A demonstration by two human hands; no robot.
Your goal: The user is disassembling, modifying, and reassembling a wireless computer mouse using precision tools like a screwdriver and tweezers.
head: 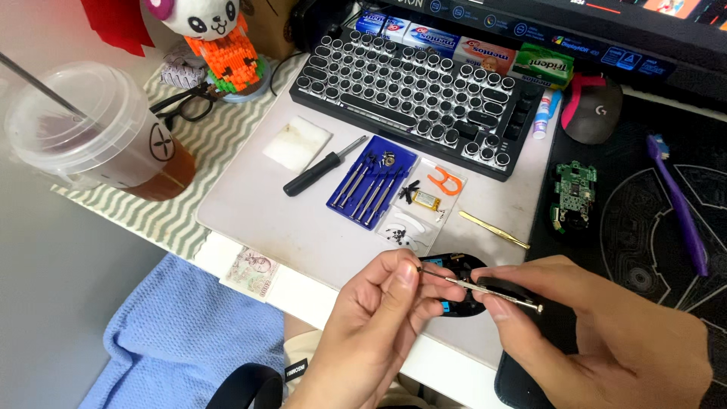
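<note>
Left hand (379,318) pinches the tip and right hand (598,333) clamps the shaft of a small screwdriver (477,288) over the open black shell (454,266) at six o'clock on the counter (303,227); seating the bit likely demands steady alignment.
</note>
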